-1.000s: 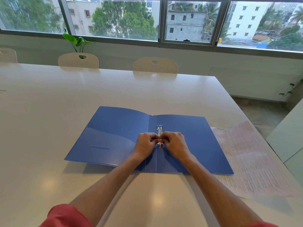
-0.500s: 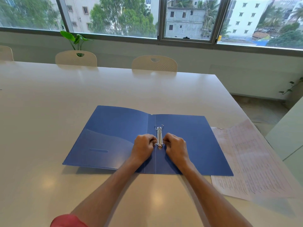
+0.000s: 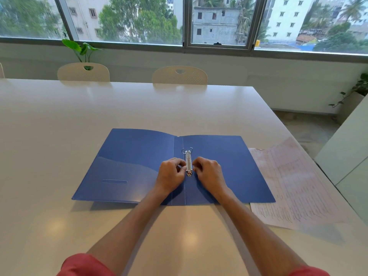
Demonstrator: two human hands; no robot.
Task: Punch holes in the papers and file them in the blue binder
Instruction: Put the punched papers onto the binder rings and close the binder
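Observation:
The blue binder lies open and flat on the white table. Its metal ring mechanism runs along the spine, and the far ring is split apart. My left hand pinches the near ring's left half. My right hand pinches its right half. The fingers hide the near ring itself. A stack of printed papers lies flat just right of the binder, with its left edge tucked under the cover. No hole punch is in view.
Two cream chairs stand at the table's far edge under the window. A potted plant is behind the left chair. The table's right edge drops to the floor, and a pale cabinet stands beside it.
My hands have drawn apart from the middle of the spine, uncovering the metal bar. The far ring, closed a second ago, now stands split.

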